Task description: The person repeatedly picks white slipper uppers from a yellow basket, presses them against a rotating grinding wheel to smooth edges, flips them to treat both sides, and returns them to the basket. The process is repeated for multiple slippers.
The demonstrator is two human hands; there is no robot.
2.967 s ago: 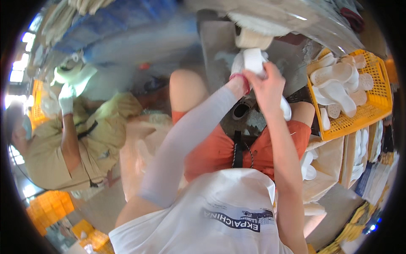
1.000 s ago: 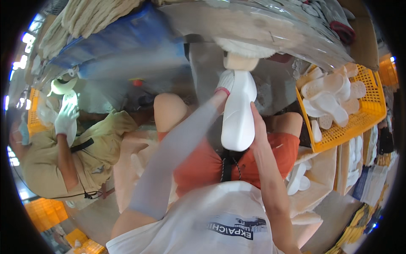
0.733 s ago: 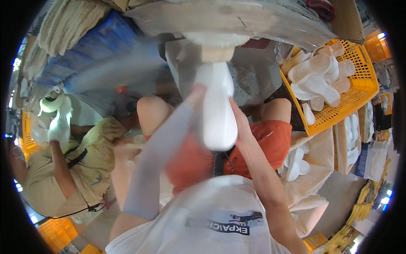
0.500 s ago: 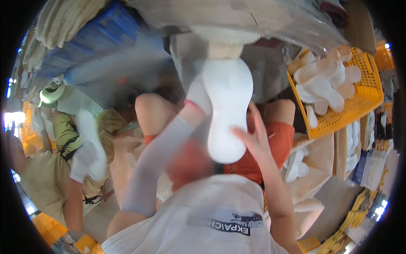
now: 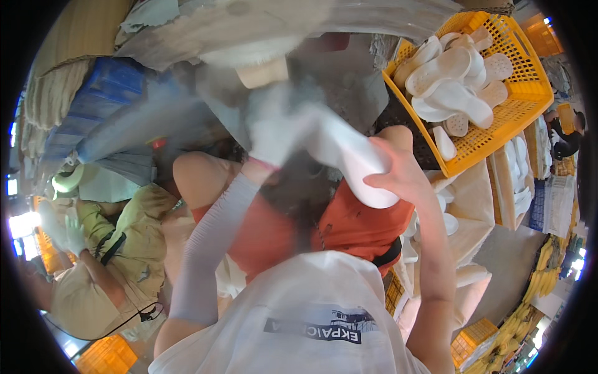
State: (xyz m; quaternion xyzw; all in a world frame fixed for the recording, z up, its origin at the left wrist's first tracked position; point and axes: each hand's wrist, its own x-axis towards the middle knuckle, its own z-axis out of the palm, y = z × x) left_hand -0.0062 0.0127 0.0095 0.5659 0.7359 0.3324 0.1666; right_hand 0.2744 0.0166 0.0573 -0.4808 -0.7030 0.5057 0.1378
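Observation:
A white shoe sole (image 5: 358, 159) lies slantwise above my knees, its upper end blurred. My right hand (image 5: 398, 168), bare, grips its lower end, with the thumb on the face and the fingers round the far edge. My left hand (image 5: 274, 128), in a white glove below a grey sleeve, is at the sole's upper end. Motion smears its fingers, so their grip does not show. Just above that hand sits a pale beige block or roller (image 5: 265, 73) beneath a fuzzy white, brush-like edge (image 5: 255, 53).
At the upper right stands a yellow crate (image 5: 461, 165) of white soles, several with holes. Clear plastic sheeting (image 5: 386, 19) hangs across the top. On the left, beyond a blue ribbed panel (image 5: 112, 93), a co-worker (image 5: 106, 262) sits with gloved hands raised. Cloth-lined containers (image 5: 473, 206) stand at right.
The sole has swung from nearly upright to slanting, its lower end moving right with my right hand. My left hand has come into view from behind it. The co-worker's hands have moved left.

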